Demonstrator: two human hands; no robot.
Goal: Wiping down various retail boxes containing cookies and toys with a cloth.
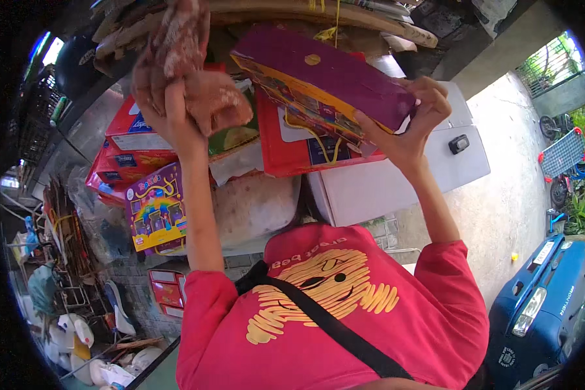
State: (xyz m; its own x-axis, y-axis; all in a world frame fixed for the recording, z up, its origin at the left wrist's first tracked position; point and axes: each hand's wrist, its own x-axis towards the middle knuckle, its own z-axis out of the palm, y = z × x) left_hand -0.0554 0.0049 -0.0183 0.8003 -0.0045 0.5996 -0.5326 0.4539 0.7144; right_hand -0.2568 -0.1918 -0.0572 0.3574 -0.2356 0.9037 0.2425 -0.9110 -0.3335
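Observation:
My left hand (168, 109) grips a crumpled brownish-red cloth (219, 100), part of which stretches up past the fingers and is blurred. My right hand (409, 126) pinches the right end of a purple and yellow cardboard box (317, 68) with a colourful printed side. That box is tilted above a flat red box (280, 158) with a yellow cord handle (332, 157). Left of my left forearm, another purple printed box (156, 209) leans against stacked red packages (131, 146). A green printed package (239, 139) lies between my hands, partly hidden by the cloth.
Under the red box is a white box (370, 192); a small black device (459, 144) rests on the white surface. Wooden boards (282, 9) lie at the back. More red boxes (168, 292) sit low at left. A blue vehicle (546, 302) stands at right.

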